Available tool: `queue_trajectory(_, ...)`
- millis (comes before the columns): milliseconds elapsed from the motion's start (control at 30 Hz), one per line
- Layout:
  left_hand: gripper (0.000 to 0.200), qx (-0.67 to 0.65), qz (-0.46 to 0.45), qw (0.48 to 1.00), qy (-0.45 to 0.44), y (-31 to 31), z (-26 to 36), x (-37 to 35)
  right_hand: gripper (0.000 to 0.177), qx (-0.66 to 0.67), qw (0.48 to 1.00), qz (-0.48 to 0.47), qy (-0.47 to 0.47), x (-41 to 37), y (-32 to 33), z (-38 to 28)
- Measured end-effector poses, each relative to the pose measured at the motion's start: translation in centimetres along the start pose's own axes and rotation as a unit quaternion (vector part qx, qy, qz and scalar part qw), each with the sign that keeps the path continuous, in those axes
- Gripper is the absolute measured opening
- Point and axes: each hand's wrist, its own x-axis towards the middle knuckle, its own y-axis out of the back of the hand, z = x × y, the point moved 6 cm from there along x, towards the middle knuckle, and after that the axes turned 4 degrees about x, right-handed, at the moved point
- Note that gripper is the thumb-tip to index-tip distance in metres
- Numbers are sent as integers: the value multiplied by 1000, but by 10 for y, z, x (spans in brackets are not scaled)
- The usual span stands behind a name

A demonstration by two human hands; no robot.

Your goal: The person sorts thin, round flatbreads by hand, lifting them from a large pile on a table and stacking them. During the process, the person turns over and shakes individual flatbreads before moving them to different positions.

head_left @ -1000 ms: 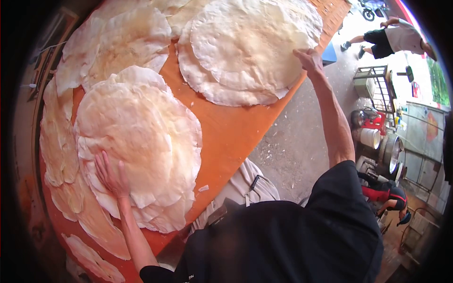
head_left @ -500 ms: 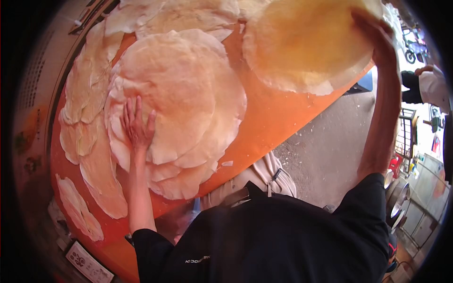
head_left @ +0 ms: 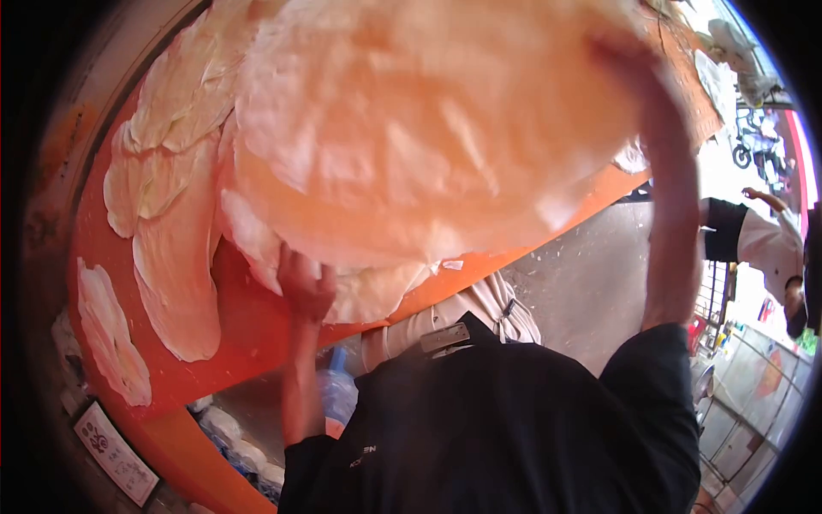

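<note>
A large, round, thin dough sheet [head_left: 411, 146], pale and partly see-through, spreads over a stack of similar sheets [head_left: 372, 295] on the orange table. My right hand [head_left: 629, 60] is closed on its right side, blurred by motion, with the fingertips hard to make out. At the near left edge of the sheet, my left hand [head_left: 306, 287] has bent fingers closed at its rim; the fingertips are partly hidden. Wrinkles and soft folds run across the sheet's middle.
Overlapping long dough pieces [head_left: 175, 248] lie along the table's left side, with a separate strip [head_left: 111, 334] nearer me. The orange table [head_left: 248, 295] has a slanting near edge. A person [head_left: 762, 240] is at the right. A framed sign [head_left: 116, 454] stands at lower left.
My right hand has brought the large sheet leftward over the stack. My left hand, earlier flat on the stack, has shifted down and right to its near edge. The view has shifted slightly.
</note>
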Motion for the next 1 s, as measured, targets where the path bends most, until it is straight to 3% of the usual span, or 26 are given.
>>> queue_trajectory(33, 30, -68, 59, 993, 75, 12, -18, -6, 29, -55, 996, 26, 63, -23, -33, 14)
queue_trajectory(100, 27, -201, 169, 940, 220, 26, -53, -22, 26, 48, 991, -16, -123, -44, -68, 108)
queue_trajectory(167, 24, -114, 210, 954, 179, 50, -30, -9, 23, 47, 977, -45, -203, -57, -85, 186)
queue_trajectory(200, 23, -21, 212, 975, 68, 57, -3, 6, 23, 17, 981, -20, -191, -62, -86, 187)
queue_trajectory(233, 23, 30, 174, 984, -37, 58, 31, 25, 23, -13, 983, 4, -181, -68, -87, 187)
queue_trajectory(267, 27, -13, 139, 988, -66, 45, 49, 34, 25, 0, 982, 11, -188, -70, -86, 183)
queue_trajectory(333, 47, 48, 42, 984, -167, 13, 81, 48, 25, 20, 987, -1, -158, -69, -83, 175)
queue_trajectory(433, 66, 165, -102, 965, -176, -58, 64, 36, 27, 0, 984, -9, -179, -72, -83, 183)
queue_trajectory(567, 69, 158, -95, 967, -178, -69, 56, 30, 29, 22, 971, -22, -237, -77, -84, 207)
queue_trajectory(633, 69, 178, -97, 961, -187, -73, 55, 27, 35, 30, 978, -33, -204, -80, -76, 206)
queue_trajectory(667, 69, 176, -101, 960, -192, -74, 59, 29, 40, 16, 972, 12, -233, -78, -59, 199)
queue_trajectory(700, 69, 178, -107, 959, -191, -72, 60, 29, 41, -76, 978, 91, -170, -73, -27, 194)
queue_trajectory(767, 70, 188, -116, 957, -186, -70, 62, 28, 44, -249, 939, 232, -40, -63, 38, 201)
queue_trajectory(800, 70, 192, -119, 956, -185, -70, 62, 28, 50, -476, 841, 255, 40, -56, 69, 214)
queue_trajectory(833, 70, 196, -121, 955, -186, -70, 62, 30, 53, -524, 823, 217, -33, -53, 90, 222)
queue_trajectory(900, 70, 185, -120, 957, -189, -71, 58, 31, 43, -491, 860, 130, -55, -53, 114, 229)
queue_trajectory(1000, 70, 182, -130, 957, -182, -71, 64, 32, 31, -542, 836, 91, 17, -49, 126, 228)
